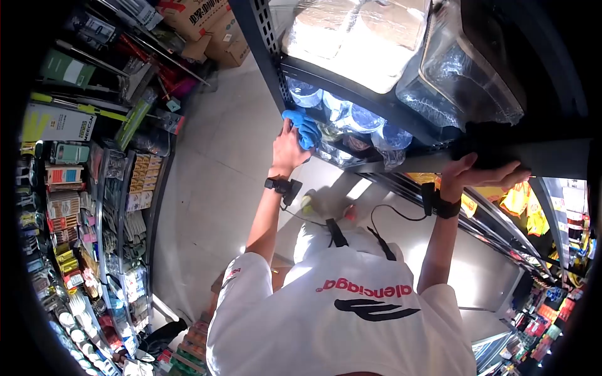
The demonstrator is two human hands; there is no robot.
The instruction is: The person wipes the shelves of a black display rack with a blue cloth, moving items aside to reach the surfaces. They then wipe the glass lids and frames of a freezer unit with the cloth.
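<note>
My left hand [290, 152] is closed around a crumpled blue cloth [305, 128]. It presses the cloth near the foot of the dark shelf post [262, 44], beside the lower shelf. Plastic-wrapped items [354, 116] sit on that shelf, just right of the cloth. On the other side, my right hand [480, 177] rests at the dark shelf edge [527, 160], its fingers stretched out and holding nothing. Above, the upper shelf bears a wrapped pale container [357, 37] and a wrapped dark-rimmed bin [470, 69].
Cardboard boxes [219, 34] stand on the floor at the upper left. A long rack [138, 188] of packaged goods lines the left side, with poles jutting out near its top. Yellow packets [527, 203] hang at the right. Pale tiled floor [200, 163] runs between the racks.
</note>
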